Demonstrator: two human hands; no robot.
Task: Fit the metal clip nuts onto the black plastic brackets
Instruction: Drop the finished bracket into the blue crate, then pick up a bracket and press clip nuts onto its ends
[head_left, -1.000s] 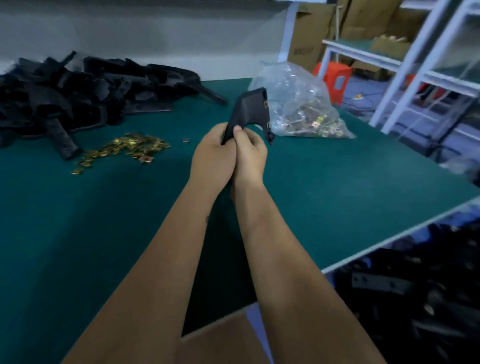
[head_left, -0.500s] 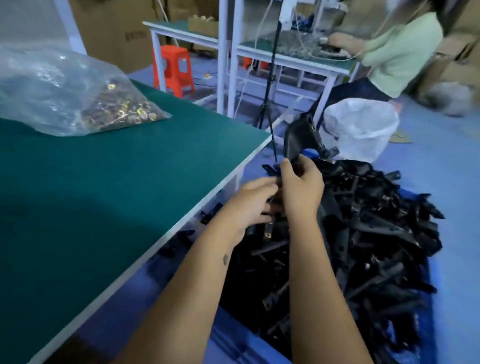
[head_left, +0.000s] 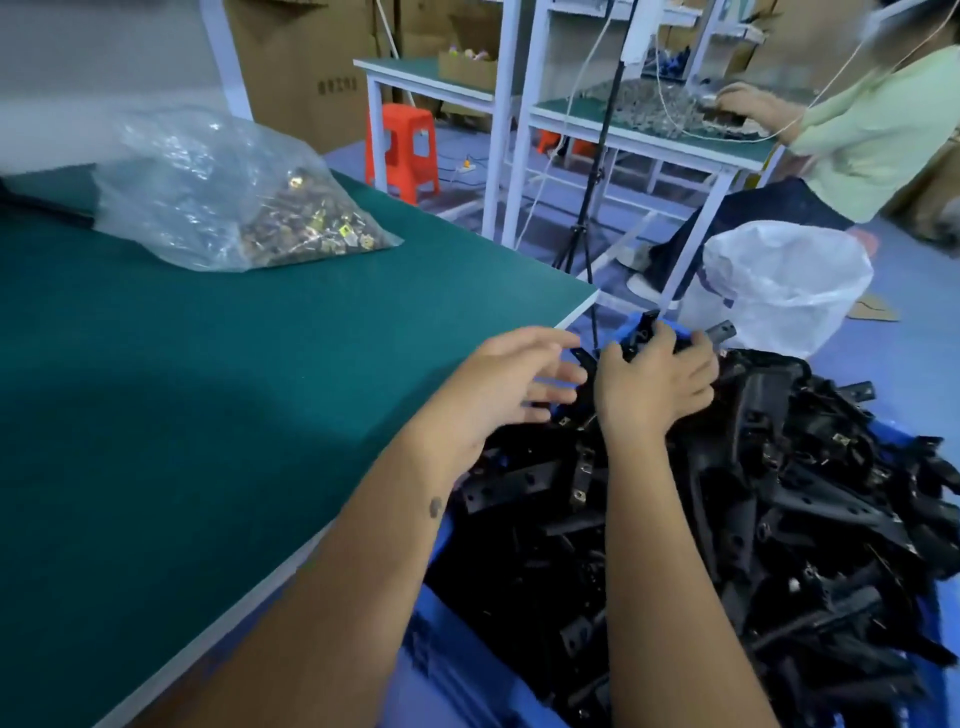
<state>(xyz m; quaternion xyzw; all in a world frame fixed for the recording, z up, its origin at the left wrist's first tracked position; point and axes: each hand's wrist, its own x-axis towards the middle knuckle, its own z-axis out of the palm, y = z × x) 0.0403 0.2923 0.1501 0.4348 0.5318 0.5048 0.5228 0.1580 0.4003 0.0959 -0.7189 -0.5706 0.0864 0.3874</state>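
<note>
My right hand (head_left: 649, 395) grips a black plastic bracket (head_left: 643, 328) low over a big pile of black brackets (head_left: 779, 493), many of them with metal clip nuts fitted. The pile fills a blue crate (head_left: 467, 670) beside the table. Only the bracket's upper end shows past my fingers. My left hand (head_left: 509, 389) hovers just left of it with fingers spread, holding nothing. A clear plastic bag of clip nuts (head_left: 218, 192) lies on the green table (head_left: 208, 389) at the back left.
A white sack (head_left: 789, 291) stands behind the crate. A black tripod (head_left: 592, 218) rises at the table's far corner. An orange stool (head_left: 402, 150) and white-framed benches stand further back, where another person (head_left: 872, 130) works at the right.
My right hand has lowered the bracket onto the pile. My left hand has let go of it and spread open. The view has tilted down slightly.
</note>
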